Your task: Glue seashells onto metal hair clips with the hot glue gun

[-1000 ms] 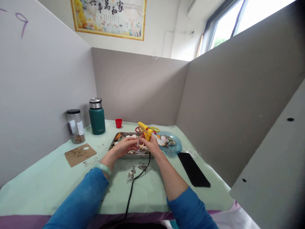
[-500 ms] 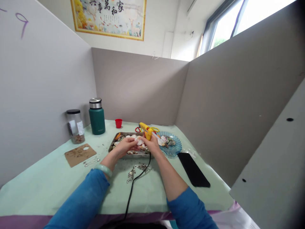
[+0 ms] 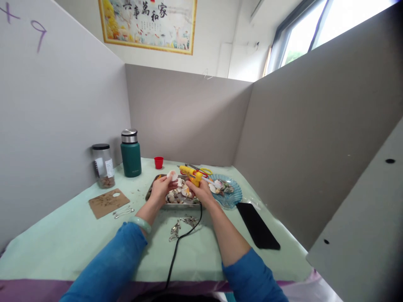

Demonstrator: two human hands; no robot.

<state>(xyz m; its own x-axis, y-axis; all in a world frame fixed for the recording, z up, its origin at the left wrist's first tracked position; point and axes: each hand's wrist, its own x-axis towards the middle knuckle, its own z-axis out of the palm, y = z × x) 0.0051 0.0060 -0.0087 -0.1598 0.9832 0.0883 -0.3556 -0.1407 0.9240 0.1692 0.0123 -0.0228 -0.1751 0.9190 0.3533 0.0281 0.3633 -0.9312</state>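
Observation:
Over the left part of a metal tray [image 3: 179, 206], my left hand [image 3: 162, 189] pinches a white seashell [image 3: 172, 175] with an orange tint, held up and tilted. My right hand [image 3: 202, 191] is wrapped round a yellow hot glue gun [image 3: 193, 174]. Its nozzle points left toward the shell, a small gap apart, and a white glue stick [image 3: 213, 182] juts from its rear. From the gun a black cord [image 3: 176, 247] runs down to the table's front edge. Below both hands, shells and small stones [image 3: 185, 190] fill much of the tray.
A blue plate [image 3: 237, 191] with shells stands right of the tray, scissors [image 3: 206, 171] behind. A black phone-like slab [image 3: 258, 226] lies at right. Metal clips [image 3: 175, 230] lie in front; safety pins [image 3: 123, 212], cardboard [image 3: 108, 202], jar [image 3: 103, 167], green flask [image 3: 131, 155] and red cup [image 3: 158, 162] stand leftward.
My left hand has moved left and up with the shell, away from my right hand. The glue gun has tipped to a flatter angle, its nozzle turned further left.

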